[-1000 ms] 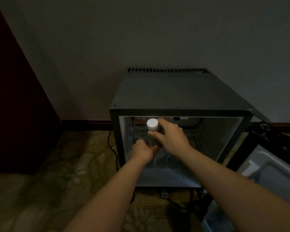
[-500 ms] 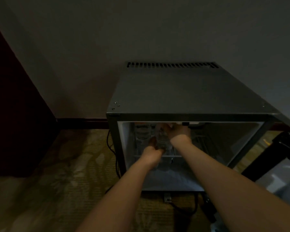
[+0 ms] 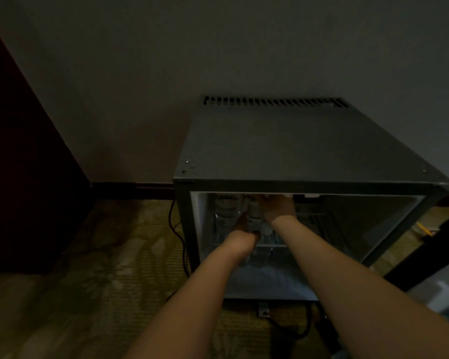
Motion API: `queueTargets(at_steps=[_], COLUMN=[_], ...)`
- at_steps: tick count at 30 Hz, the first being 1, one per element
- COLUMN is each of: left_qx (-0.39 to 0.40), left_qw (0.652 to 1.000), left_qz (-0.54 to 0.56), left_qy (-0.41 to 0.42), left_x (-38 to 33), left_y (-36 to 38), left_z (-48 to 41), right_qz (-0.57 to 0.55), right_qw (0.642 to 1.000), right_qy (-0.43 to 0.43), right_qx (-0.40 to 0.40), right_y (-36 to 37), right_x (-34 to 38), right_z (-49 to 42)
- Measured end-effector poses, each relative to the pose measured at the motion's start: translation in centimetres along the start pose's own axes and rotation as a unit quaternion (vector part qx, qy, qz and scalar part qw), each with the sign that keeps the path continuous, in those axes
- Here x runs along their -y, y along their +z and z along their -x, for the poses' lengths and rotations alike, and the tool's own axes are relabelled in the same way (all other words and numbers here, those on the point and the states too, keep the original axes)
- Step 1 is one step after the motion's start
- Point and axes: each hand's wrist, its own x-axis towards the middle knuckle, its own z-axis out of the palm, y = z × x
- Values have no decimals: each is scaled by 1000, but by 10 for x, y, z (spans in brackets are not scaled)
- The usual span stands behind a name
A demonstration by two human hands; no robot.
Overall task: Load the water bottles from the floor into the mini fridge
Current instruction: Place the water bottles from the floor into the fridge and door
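Mini fridge (image 3: 296, 151), centre right of frame, open. Water bottle (image 3: 254, 220) held inside, upper left of cavity, just beside second bottle (image 3: 224, 208). Left grip (image 3: 240, 242) clasped round its lower body; right grip (image 3: 278, 208) clasped at its top, fingertips hidden under fridge's front edge.

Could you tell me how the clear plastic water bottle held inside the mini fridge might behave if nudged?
The clear plastic water bottle looks tall, narrow and upright, so a nudge would probably tip it. The left hand grips it low and the right hand near its top, suggesting it needs steadying. Round, it would likely roll if toppled.
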Motion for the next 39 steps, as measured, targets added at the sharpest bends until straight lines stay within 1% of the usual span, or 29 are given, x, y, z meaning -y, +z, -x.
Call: queueTargets(at_steps=[2, 4, 7, 10, 12, 15, 19, 24, 27, 30, 33, 36, 39], left_qx=[6, 10, 20, 25, 40, 38, 19, -28, -57, -89, -131, -136, -142], left_qw=[1000, 999, 998, 993, 985, 970, 972, 965, 960, 956, 949, 946, 945], left_qz=[-16, -32, -47, -103, -156, -228, -221, -258, -271, -271, -264, -260, -228], left_qy=[-12, -24, -45, -49, -58, -72, -73, -50, -52, -69, -108, -139, -188], left_x=[3, 7, 12, 19, 24, 32, 32, 26, 36, 63, 110, 141, 189], left_y=[-1, -3, -8, -15, -20, -32, -56, -90, -121, -151, -179, -190, -205], left_z=[2, 6, 17, 30, 43, 62, 101, 165, 216, 273, 336, 367, 426], right_qz=[-5, -17, -40, 20, 35, 71, 131, 126, 126, 142, 136, 137, 146], right_qw=[1000, 1000, 999, 997, 996, 993, 982, 970, 959, 938, 916, 904, 875], right_qy=[2, -9, 36, 73, 67, 28, -35, -106, -147, -205, -235, -261, -290], right_qx=[18, 14, 6, 28, 43, 85, 128, 179, 209, 241, 295, 311, 360], right_y=[0, 0, -2, -6, -9, -11, -12, -12, -5, 21, 63, 88, 140], right_x=[0, -1, -3, -10, -15, -19, -5, 34, 69, 106, 145, 164, 187], right_z=[3, 6, 13, 24, 36, 57, 95, 148, 184, 218, 260, 286, 332])
